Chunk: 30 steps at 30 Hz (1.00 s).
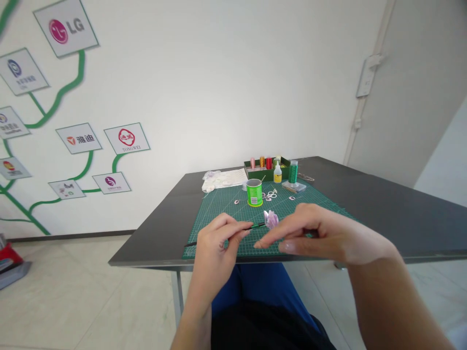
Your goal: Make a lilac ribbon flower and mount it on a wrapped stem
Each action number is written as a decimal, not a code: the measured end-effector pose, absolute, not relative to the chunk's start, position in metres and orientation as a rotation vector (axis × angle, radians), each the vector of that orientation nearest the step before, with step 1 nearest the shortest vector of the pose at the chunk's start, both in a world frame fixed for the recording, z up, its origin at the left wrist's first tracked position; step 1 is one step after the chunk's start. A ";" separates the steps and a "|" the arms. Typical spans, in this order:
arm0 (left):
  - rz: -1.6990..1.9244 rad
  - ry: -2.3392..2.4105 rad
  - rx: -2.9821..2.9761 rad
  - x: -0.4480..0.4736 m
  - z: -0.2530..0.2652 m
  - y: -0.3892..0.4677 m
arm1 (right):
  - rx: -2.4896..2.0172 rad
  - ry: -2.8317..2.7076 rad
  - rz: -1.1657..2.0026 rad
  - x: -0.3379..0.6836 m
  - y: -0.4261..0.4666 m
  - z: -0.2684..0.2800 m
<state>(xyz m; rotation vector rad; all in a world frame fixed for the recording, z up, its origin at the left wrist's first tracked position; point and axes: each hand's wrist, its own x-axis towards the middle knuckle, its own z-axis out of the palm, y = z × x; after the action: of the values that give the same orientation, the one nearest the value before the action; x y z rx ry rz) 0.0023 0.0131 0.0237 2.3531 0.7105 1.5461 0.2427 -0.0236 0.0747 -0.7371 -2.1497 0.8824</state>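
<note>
Pinched between the thumb and forefinger of my left hand [219, 240] is the thin green-and-black stem of a pale purple flower [271, 219]. The stem lies nearly level, with the blossom pointing right. A dark thin end [190, 244] shows left of that hand; whether it belongs to the same stem I cannot tell. My right hand [310, 231] hovers just right of and in front of the blossom. Its forefinger and thumb are apart with nothing visible between them, and the other fingers are partly hidden. Beneath both hands lies a green cutting mat [215, 218].
Beyond the hands stand a green can [254, 193], white-handled scissors [270, 195], a glue bottle [278, 173] and a green thread spool [293, 172]. A dark green box [259, 175] with thread spools sits behind. White sheets [228, 179] lie at the back left of the black table [156, 228].
</note>
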 end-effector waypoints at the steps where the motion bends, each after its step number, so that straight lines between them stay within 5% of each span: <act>1: 1.545 0.705 2.357 0.003 0.024 0.013 | -0.752 -2.127 0.879 0.241 -0.022 0.080; 12: 1.574 0.685 2.434 0.007 0.023 0.009 | -0.816 -2.152 0.958 0.250 0.024 0.105; 21: 1.671 0.777 2.262 0.002 0.022 0.013 | -0.629 -1.885 1.491 0.246 0.053 0.024; 30: 1.533 0.714 2.038 0.006 0.017 0.021 | -0.530 -1.272 1.384 0.214 0.032 -0.051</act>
<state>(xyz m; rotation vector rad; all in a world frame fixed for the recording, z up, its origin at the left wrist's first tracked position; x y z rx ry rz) 0.0062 0.0210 0.0170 2.0384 0.7141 1.5326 0.2138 0.0320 -0.0507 -0.5299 -1.2724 1.3843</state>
